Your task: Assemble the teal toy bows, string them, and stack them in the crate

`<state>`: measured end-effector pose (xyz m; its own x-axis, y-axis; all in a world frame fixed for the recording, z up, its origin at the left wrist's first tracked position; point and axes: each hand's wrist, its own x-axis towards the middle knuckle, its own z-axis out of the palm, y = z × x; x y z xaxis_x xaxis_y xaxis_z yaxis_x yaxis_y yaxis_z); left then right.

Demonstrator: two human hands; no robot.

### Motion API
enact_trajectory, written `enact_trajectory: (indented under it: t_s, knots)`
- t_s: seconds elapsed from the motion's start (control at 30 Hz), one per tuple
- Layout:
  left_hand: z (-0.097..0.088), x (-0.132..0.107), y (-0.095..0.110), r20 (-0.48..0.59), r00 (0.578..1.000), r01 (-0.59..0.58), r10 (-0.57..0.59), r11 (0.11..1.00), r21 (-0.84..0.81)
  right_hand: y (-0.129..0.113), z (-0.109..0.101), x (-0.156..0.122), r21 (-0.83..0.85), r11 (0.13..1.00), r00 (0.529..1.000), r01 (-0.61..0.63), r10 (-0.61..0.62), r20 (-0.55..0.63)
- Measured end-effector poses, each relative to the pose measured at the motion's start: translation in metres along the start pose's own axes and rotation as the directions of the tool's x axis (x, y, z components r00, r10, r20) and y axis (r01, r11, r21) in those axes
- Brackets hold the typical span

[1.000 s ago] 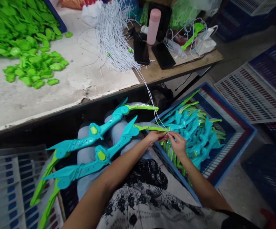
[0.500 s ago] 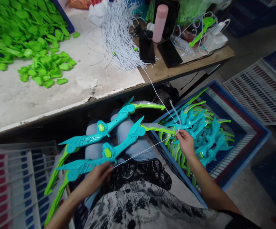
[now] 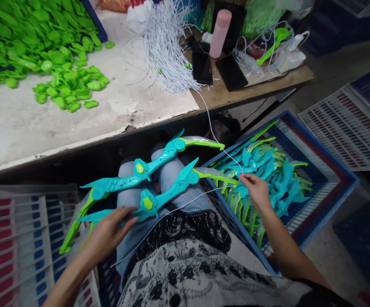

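At 7 o'clock the left hand [image 3: 116, 230], half open and gripping nothing, is over the nearer toy bow [image 3: 148, 202]; contact cannot be told. Beyond it, on the lap [image 3: 186, 198], lies the farther toy bow [image 3: 141, 169]: two, both glossy turquoise, with lime limbs edged in clear plastic and one lime central badge each. At 4 o'clock the right hand [image 3: 255, 189] pinches one white cord [image 3: 210, 122] beside the nearer tip; one blue crate [image 3: 328, 217] there holds more bows [image 3: 269, 179], too tangled to count. Toward 12 sit one white cord bundle [image 3: 170, 51] and two black phones [image 3: 231, 72]; at 1, one pink bottle [image 3: 220, 35].
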<state>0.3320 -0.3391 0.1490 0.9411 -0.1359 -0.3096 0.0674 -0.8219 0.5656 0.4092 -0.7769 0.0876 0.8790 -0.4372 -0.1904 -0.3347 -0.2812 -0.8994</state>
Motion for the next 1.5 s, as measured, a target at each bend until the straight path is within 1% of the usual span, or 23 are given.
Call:
enact_trajectory:
  t_s: [0.03,0.07,0.1,0.17,0.2,0.3,0.4,0.47,0.6,0.7,0.77,0.87,0.97,1.03,1.07,1.13,1.17,1.2,1.3,1.37,1.43,1.47,1.5]
  knots:
    - [0.002,0.025,0.012,0.004,0.995,-0.102,0.102,0.993,-0.059,-0.007,0.003,0.006,0.044,0.999,1.000,0.005,-0.006,0.005]
    - [0.005,0.049,0.024,-0.011,0.985,-0.171,0.171,0.980,-0.105,-0.014,0.008,0.012,0.096,0.995,1.000,0.014,-0.015,0.015]
    - [0.011,0.070,0.035,0.009,0.976,-0.212,0.216,0.965,-0.156,-0.021,0.013,0.019,0.145,0.989,0.999,0.030,-0.034,0.020]
    - [0.023,0.101,0.052,0.094,0.960,-0.232,0.263,0.939,-0.252,-0.035,0.025,0.033,0.211,0.973,0.996,0.089,-0.092,0.002]
    - [0.030,0.109,0.057,0.148,0.952,-0.218,0.269,0.932,-0.290,-0.041,0.031,0.040,0.217,0.968,0.992,0.124,-0.125,-0.013]
    - [0.041,0.112,0.059,0.304,0.917,-0.138,0.260,0.919,-0.369,-0.050,0.045,0.059,0.093,0.962,0.966,0.258,-0.257,-0.026]
    - [0.043,0.106,0.055,0.425,0.870,-0.051,0.250,0.902,-0.428,-0.049,0.053,0.073,-0.095,0.910,0.915,0.404,-0.404,0.015]
    - [0.045,0.111,0.057,0.416,0.880,-0.015,0.229,0.888,-0.459,-0.046,0.058,0.077,-0.139,0.877,0.887,0.460,-0.459,0.041]
    - [0.057,0.145,0.076,0.276,0.950,0.035,0.148,0.825,-0.563,-0.044,0.064,0.076,-0.081,0.850,0.854,0.520,-0.515,0.075]
    - [0.073,0.178,0.100,0.275,0.958,0.137,0.083,0.708,-0.692,-0.042,0.067,0.073,-0.074,0.825,0.827,0.561,-0.553,0.100]
    - [0.085,0.195,0.117,0.330,0.942,0.235,0.064,0.576,-0.783,-0.041,0.067,0.073,-0.102,0.796,0.802,0.597,-0.588,0.107]
    - [0.103,0.215,0.141,0.459,0.886,0.404,0.070,0.370,-0.837,-0.037,0.067,0.073,-0.144,0.756,0.770,0.638,-0.629,0.110]
    - [0.119,0.228,0.161,0.570,0.809,0.532,0.143,0.237,-0.813,-0.032,0.066,0.072,-0.166,0.737,0.755,0.656,-0.647,0.111]
    - [0.129,0.235,0.173,0.589,0.772,0.561,0.240,0.180,-0.808,-0.028,0.064,0.071,-0.157,0.739,0.755,0.656,-0.644,0.125]
    - [0.134,0.238,0.177,0.584,0.765,0.564,0.271,0.156,-0.811,-0.026,0.064,0.071,-0.148,0.743,0.758,0.652,-0.638,0.137]
    - [0.142,0.243,0.185,0.562,0.784,0.547,0.262,0.135,-0.826,-0.023,0.064,0.069,-0.130,0.750,0.760,0.648,-0.627,0.171]
    - [0.144,0.245,0.187,0.550,0.803,0.528,0.230,0.153,-0.835,-0.022,0.064,0.069,-0.128,0.748,0.757,0.651,-0.627,0.185]
    - [0.146,0.246,0.188,0.534,0.823,0.498,0.192,0.207,-0.842,-0.021,0.064,0.069,-0.134,0.741,0.750,0.658,-0.631,0.199]
    - [0.135,0.244,0.182,0.472,0.875,0.382,0.104,0.449,-0.808,-0.019,0.065,0.069,-0.189,0.707,0.731,0.681,-0.642,0.229]
    - [0.114,0.233,0.167,0.417,0.906,0.303,0.081,0.565,-0.768,-0.017,0.066,0.070,-0.227,0.706,0.741,0.671,-0.634,0.221]
    - [0.081,0.212,0.141,0.329,0.938,0.199,0.110,0.607,-0.769,-0.016,0.066,0.071,-0.242,0.724,0.763,0.646,-0.615,0.199]
    - [0.061,0.198,0.125,0.264,0.954,0.128,0.141,0.605,-0.786,-0.015,0.067,0.071,-0.244,0.736,0.775,0.632,-0.603,0.188]
    - [0.040,0.181,0.108,0.201,0.967,0.081,0.156,0.561,-0.824,-0.015,0.067,0.071,-0.244,0.746,0.785,0.619,-0.593,0.179]
